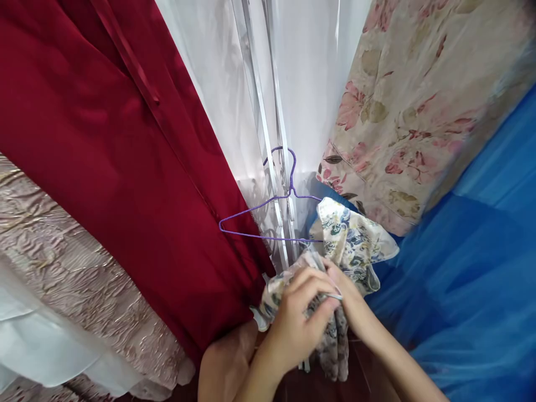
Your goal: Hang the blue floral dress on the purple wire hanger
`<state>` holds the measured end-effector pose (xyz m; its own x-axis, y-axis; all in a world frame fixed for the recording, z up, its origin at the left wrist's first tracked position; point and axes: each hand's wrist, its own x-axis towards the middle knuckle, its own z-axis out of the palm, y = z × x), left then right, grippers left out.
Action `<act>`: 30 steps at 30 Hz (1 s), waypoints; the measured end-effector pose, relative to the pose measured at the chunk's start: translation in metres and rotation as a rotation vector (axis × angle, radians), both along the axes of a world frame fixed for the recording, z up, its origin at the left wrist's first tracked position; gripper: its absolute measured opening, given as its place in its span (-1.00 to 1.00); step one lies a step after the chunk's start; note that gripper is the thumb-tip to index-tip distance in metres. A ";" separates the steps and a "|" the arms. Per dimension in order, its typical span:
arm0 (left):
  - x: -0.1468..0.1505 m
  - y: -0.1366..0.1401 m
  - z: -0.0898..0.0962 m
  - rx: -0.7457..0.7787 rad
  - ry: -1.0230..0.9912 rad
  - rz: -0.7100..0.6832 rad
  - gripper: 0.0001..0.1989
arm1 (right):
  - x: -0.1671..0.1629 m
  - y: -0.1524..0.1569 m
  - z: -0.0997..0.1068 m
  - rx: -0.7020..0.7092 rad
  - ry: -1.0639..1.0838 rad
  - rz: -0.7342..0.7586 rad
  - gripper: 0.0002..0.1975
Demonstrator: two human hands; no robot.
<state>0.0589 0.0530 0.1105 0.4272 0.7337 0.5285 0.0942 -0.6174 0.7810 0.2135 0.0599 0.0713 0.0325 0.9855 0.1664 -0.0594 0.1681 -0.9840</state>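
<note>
A cream garment with a blue and yellow floral print (352, 240) hangs partly over the right arm of a purple hanger (247, 212). The hanger's left arm is bare, and its hook passes around thin white strips. My left hand (304, 312) is closed on bunched cloth of the garment just below the hanger, thumb and fingers pinching its edge. Behind it and partly hidden by it, my right hand (339, 285) also grips the cloth. The rest of the garment dangles beneath both hands.
Dark red fabric (138, 167) and textured pinkish fabric (62, 257) hang at the left. On the right are pink-flowered cloth (397, 123) and bright blue fabric (473, 268). White sheer cloth (310, 72) hangs behind the white strips (268, 123). Dark floor (360, 374) shows below.
</note>
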 end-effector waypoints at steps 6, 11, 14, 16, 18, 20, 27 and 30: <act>0.020 -0.011 -0.002 0.066 0.149 -0.027 -0.90 | 0.014 0.028 -0.035 -0.200 0.231 -0.338 -0.34; 0.024 -0.013 -0.019 -0.006 0.150 -0.060 -0.91 | 0.034 0.021 -0.070 -0.135 -0.275 -0.261 -0.52; 0.024 -0.012 -0.023 -0.038 0.031 0.003 -0.89 | 0.037 0.001 -0.057 -0.157 -0.407 -0.091 -0.65; 0.023 -0.010 -0.023 -0.037 -0.008 0.119 -0.88 | 0.033 -0.015 -0.036 -0.135 -0.360 0.011 -0.57; 0.022 -0.007 -0.022 -0.045 0.010 0.240 -0.88 | 0.026 -0.028 -0.015 -0.120 -0.223 0.057 -0.54; 0.020 -0.003 -0.020 -0.112 -0.006 0.277 -0.86 | 0.017 -0.037 0.001 -0.131 -0.070 0.190 -0.55; -0.014 0.000 -0.046 -0.690 -0.178 -0.278 -0.64 | 0.017 -0.042 0.032 -0.218 0.226 0.463 -0.74; -0.037 -0.010 -0.072 -0.842 -0.101 -0.446 -0.50 | 0.037 -0.043 0.046 -0.206 0.210 0.269 -0.74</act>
<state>0.0215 0.0433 0.0385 0.7405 0.6703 -0.0483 -0.1058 0.1872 0.9766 0.2503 0.0169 0.1169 -0.2191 0.9755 -0.0189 -0.2777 -0.0809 -0.9572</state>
